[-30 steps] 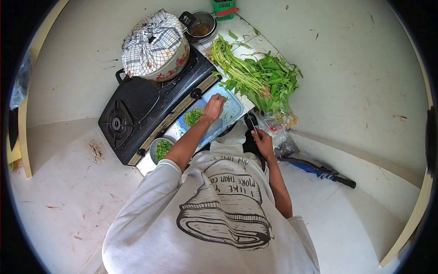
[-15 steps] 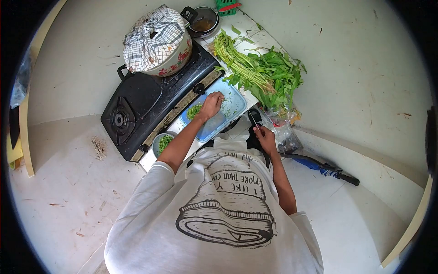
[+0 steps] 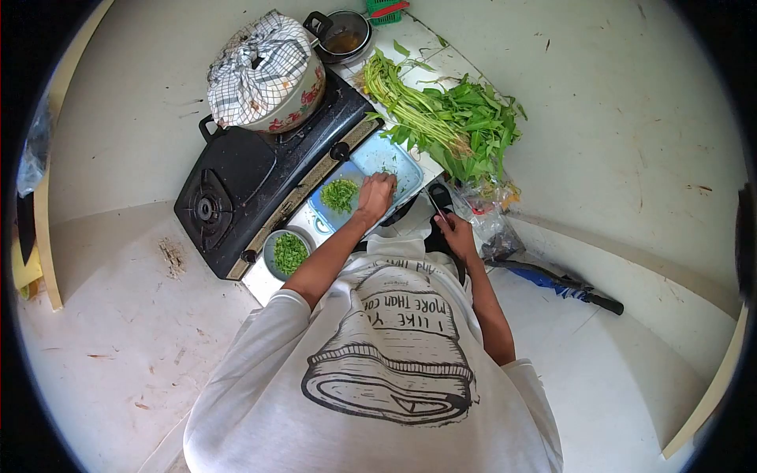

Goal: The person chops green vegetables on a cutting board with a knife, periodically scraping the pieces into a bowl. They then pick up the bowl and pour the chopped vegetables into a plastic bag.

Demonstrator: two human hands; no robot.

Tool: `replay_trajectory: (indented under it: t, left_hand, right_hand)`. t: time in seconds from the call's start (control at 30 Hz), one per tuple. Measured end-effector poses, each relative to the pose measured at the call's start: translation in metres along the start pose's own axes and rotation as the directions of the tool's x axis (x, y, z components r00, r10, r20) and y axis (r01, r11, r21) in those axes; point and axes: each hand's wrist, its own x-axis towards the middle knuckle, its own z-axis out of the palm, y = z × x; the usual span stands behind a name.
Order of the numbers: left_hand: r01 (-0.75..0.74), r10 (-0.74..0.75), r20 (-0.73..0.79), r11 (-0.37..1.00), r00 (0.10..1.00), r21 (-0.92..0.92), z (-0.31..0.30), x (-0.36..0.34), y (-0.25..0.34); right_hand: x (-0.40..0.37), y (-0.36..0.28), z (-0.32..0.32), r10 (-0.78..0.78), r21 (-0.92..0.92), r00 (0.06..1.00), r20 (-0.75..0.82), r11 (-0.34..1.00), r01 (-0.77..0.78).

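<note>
My left hand (image 3: 377, 195) is over the blue tray (image 3: 404, 164), its fingers curled together; what they hold, if anything, is hidden. Beside it, on the tray's left part, lies a pile of chopped greens (image 3: 339, 195). My right hand (image 3: 456, 233) is closed round the handle of a knife (image 3: 434, 204), whose thin blade points up beside the tray's right edge. Small green bits are scattered on the tray. A round bowl (image 3: 270, 256) at the lower left of the tray holds more chopped greens (image 3: 290, 252).
Leafy green stalks (image 3: 441, 118) lie beyond the tray. A black stove (image 3: 236, 173) carries a large cloth-topped pot (image 3: 303, 102). Behind are a dark pan (image 3: 347, 38) and a green basket (image 3: 386, 11). A plastic bag (image 3: 495, 229) and a blue umbrella (image 3: 552, 285) are at the right.
My left hand has moved down and slightly right over the tray, uncovering more of the chopped pile. My right hand still holds the knife, with little movement.
</note>
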Motion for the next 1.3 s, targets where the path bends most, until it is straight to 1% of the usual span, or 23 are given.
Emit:
replay_trajectory:
  t: [0.07,0.17,0.27,0.37,0.4,0.47,0.5,0.57,0.6,0.67,0.7,0.87,0.9,0.97,1.0,1.1,1.13,1.23,1.27,1.3]
  left_hand:
    - [-0.012,0.016,-0.05,0.997,0.999,0.082,0.0,-0.003,0.005]
    - [0.003,0.007,-0.063,0.986,0.998,0.167,0.002,-0.007,0.011]
    - [0.028,-0.023,-0.041,0.991,0.999,0.129,-0.001,-0.008,0.012]
    - [0.128,-0.147,-0.098,0.976,0.984,-0.177,0.0,-0.004,0.004]
    - [0.198,-0.233,-0.087,0.934,0.969,-0.297,-0.003,-0.003,0.004]
    - [0.319,-0.392,-0.034,0.794,0.919,-0.518,-0.011,0.002,0.003]
    - [0.341,-0.433,-0.015,0.729,0.901,-0.593,-0.009,0.004,-0.003]
    - [0.37,-0.507,0.035,0.58,0.861,-0.726,-0.003,0.004,-0.02]
    - [0.394,-0.532,0.078,0.512,0.843,-0.763,-0.017,0.002,-0.016]
    - [0.409,-0.554,0.18,0.323,0.813,-0.853,-0.026,-0.001,-0.016]
    - [0.412,-0.557,0.232,0.221,0.797,-0.884,-0.028,-0.003,-0.016]
    - [0.303,-0.507,0.308,-0.094,0.805,-0.948,-0.039,-0.019,0.003]
    - [0.274,-0.497,0.318,-0.162,0.807,-0.948,-0.039,-0.022,0.007]
    - [0.268,-0.499,0.288,-0.113,0.817,-0.957,-0.045,-0.027,0.019]
    - [0.264,-0.501,0.272,-0.089,0.822,-0.96,-0.049,-0.029,0.025]
    - [0.224,-0.544,0.234,-0.085,0.806,-0.971,-0.06,-0.033,0.037]
    - [0.192,-0.552,0.205,-0.082,0.808,-0.978,-0.058,-0.036,0.034]
    - [0.102,-0.564,0.194,-0.191,0.802,-0.976,-0.061,-0.044,0.03]
    - [0.105,-0.58,0.207,-0.206,0.788,-0.973,-0.062,-0.048,0.029]
    - [0.107,-0.594,0.22,-0.22,0.774,-0.97,-0.067,-0.051,0.03]
  right_hand:
    - [0.0,0.0,-0.001,-0.007,0.01,1.0,0.003,1.0,0.007]
    - [0.0,-0.002,-0.002,0.011,0.006,1.0,0.014,1.0,-0.012]
    - [0.002,0.005,0.0,-0.014,0.024,1.0,0.002,1.0,0.014]
    - [0.005,0.008,0.0,-0.019,0.01,1.0,0.023,1.0,0.019]
    - [0.004,0.006,0.0,-0.018,0.003,0.999,0.027,1.0,0.018]
    - [0.005,0.002,-0.003,-0.018,-0.012,0.999,0.033,1.0,0.018]
    - [0.005,0.001,-0.003,0.007,0.033,0.999,0.038,0.999,-0.008]
    - [0.006,-0.002,-0.003,0.053,0.12,0.997,0.049,0.991,-0.059]
    - [0.009,-0.001,-0.001,0.049,0.191,0.997,0.059,0.98,-0.06]
    - [0.018,0.001,0.004,0.039,0.328,0.996,0.081,0.943,-0.063]
    - [0.022,-0.005,0.004,0.025,0.35,0.997,0.077,0.935,-0.051]
    - [0.047,-0.084,0.006,-0.07,0.431,0.994,0.088,0.902,0.026]
    - [0.056,-0.092,0.011,-0.094,0.367,0.991,0.099,0.929,0.051]
    - [0.07,-0.107,0.023,-0.141,0.236,0.982,0.129,0.966,0.108]
    - [0.073,-0.118,0.029,-0.173,0.288,0.978,0.12,0.948,0.132]
    - [0.083,-0.137,0.042,-0.248,0.256,0.956,0.157,0.945,0.203]
    - [0.088,-0.137,0.048,-0.268,0.284,0.946,0.182,0.935,0.211]
    - [0.089,-0.148,0.056,-0.284,0.343,0.936,0.211,0.918,0.201]
    - [0.092,-0.148,0.06,-0.289,0.354,0.931,0.224,0.914,0.199]
    - [0.093,-0.154,0.06,-0.275,0.325,0.928,0.25,0.927,0.187]
